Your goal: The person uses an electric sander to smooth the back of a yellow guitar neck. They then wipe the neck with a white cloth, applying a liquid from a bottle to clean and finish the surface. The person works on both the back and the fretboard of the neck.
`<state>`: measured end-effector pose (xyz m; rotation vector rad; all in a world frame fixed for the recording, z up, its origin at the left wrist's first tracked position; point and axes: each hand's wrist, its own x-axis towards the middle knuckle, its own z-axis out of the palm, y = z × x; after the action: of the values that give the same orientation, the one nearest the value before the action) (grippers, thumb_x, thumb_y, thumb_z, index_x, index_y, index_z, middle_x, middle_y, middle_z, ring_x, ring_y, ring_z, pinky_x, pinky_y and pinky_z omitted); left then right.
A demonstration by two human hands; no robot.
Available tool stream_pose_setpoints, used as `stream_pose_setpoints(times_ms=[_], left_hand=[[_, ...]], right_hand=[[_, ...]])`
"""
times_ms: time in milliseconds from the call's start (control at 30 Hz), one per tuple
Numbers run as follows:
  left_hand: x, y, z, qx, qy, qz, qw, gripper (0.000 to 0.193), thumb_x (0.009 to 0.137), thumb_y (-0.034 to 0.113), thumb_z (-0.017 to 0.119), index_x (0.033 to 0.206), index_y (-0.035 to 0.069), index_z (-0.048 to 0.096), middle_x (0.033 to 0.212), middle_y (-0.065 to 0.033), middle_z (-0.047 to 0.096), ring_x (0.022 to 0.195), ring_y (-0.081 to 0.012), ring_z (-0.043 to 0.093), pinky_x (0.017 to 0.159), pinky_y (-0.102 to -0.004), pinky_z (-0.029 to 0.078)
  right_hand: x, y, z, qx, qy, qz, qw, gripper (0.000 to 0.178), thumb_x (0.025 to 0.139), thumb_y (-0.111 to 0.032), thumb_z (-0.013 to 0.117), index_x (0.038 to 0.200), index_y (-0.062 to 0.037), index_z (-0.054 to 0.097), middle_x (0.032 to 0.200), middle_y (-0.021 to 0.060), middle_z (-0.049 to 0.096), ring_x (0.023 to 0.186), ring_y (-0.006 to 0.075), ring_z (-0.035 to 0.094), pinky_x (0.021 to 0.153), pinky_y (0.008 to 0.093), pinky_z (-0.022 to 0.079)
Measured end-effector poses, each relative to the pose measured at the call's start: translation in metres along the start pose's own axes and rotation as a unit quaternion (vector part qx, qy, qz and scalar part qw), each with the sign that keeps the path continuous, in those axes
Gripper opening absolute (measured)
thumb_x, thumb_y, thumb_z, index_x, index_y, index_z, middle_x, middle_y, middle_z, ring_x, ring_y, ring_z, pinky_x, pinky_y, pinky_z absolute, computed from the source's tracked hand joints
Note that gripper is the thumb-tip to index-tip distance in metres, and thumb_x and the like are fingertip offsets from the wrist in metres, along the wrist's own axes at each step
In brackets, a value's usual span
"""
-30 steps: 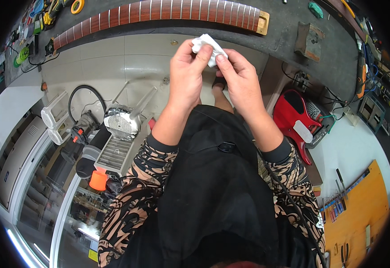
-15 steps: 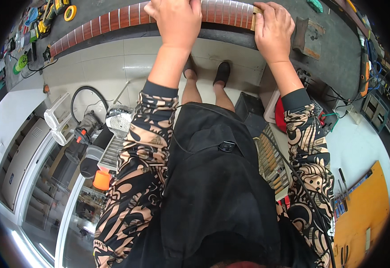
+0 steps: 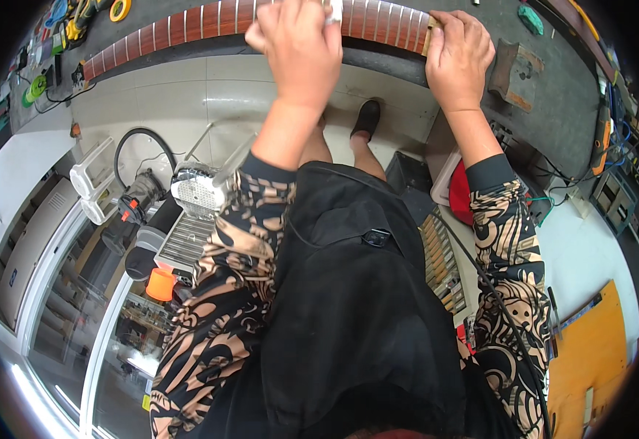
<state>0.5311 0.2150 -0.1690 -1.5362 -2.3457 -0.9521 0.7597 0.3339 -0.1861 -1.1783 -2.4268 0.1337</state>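
A long guitar neck [image 3: 209, 20] with a reddish-brown fretboard and pale metal frets lies across the near edge of the bench. My left hand [image 3: 301, 58] is closed over the middle of the fretboard, slightly blurred. Beside its index finger shows the edge of a small whitish piece [image 3: 336, 10], mostly hidden by the fingers; its kind I cannot make out. At the neck's right end, my right hand [image 3: 462, 62] grips around the end, its thumb on the near side by a light wooden strip [image 3: 430, 36].
On the dark bench [image 3: 561, 88], a worn brown block [image 3: 515, 75] sits right of my right hand, with a green crumpled scrap [image 3: 531, 20] farther back. Yellow tape [image 3: 119, 9] and hand tools lie far left. Below stand a white stool [image 3: 92, 179] and a rack of files [image 3: 444, 263].
The view has shifted a little. My left hand is still over the fretboard, and a whitish piece now shows beside it. My right hand keeps its hold on the neck's end.
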Motion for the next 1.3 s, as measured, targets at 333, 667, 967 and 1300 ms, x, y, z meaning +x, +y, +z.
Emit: stream_pose_setpoints(times_ms=[333, 667, 967, 1300], left_hand=[[0.043, 0.008, -0.016, 0.019, -0.020, 0.014, 1.000, 0.011, 0.094, 0.011, 0.075, 0.096, 0.009, 0.065, 0.105, -0.0107, 0.064, 0.112, -0.0372, 0.058, 0.098, -0.0539, 0.039], [0.033, 0.016, -0.026, 0.011, -0.039, -0.014, 0.999, 0.010, 0.094, 0.011, 0.073, 0.097, 0.008, 0.064, 0.106, -0.0111, 0.063, 0.115, -0.0375, 0.057, 0.102, -0.0553, 0.038], [-0.017, -0.016, -0.049, -0.003, -0.035, -0.019, 0.999, 0.014, 0.086, 0.013, 0.082, 0.094, 0.016, 0.071, 0.108, 0.0009, 0.068, 0.118, -0.0280, 0.059, 0.104, -0.0516, 0.033], [-0.002, -0.029, -0.030, 0.004, -0.019, -0.002, 1.000, 0.010, 0.090, 0.015, 0.080, 0.097, 0.018, 0.074, 0.105, 0.0009, 0.068, 0.117, -0.0303, 0.057, 0.101, -0.0498, 0.032]], right_hand=[[-0.001, -0.004, -0.003, 0.003, -0.005, -0.001, 1.000, 0.029, 0.111, -0.024, 0.061, 0.138, -0.0218, 0.072, 0.139, 0.0049, 0.066, 0.141, 0.0318, 0.056, 0.123, 0.0516, 0.036], [0.000, -0.001, 0.001, -0.001, -0.003, -0.012, 1.000, 0.030, 0.111, -0.022, 0.060, 0.138, -0.0225, 0.073, 0.137, 0.0067, 0.068, 0.140, 0.0321, 0.058, 0.123, 0.0511, 0.037], [-0.001, -0.005, -0.003, -0.011, -0.013, -0.002, 1.000, 0.032, 0.111, -0.022, 0.059, 0.140, -0.0227, 0.072, 0.138, 0.0075, 0.066, 0.141, 0.0333, 0.057, 0.123, 0.0517, 0.037], [0.000, -0.007, -0.002, -0.011, -0.018, -0.004, 1.000, 0.032, 0.111, -0.023, 0.059, 0.140, -0.0224, 0.072, 0.139, 0.0086, 0.065, 0.141, 0.0338, 0.057, 0.123, 0.0523, 0.038]])
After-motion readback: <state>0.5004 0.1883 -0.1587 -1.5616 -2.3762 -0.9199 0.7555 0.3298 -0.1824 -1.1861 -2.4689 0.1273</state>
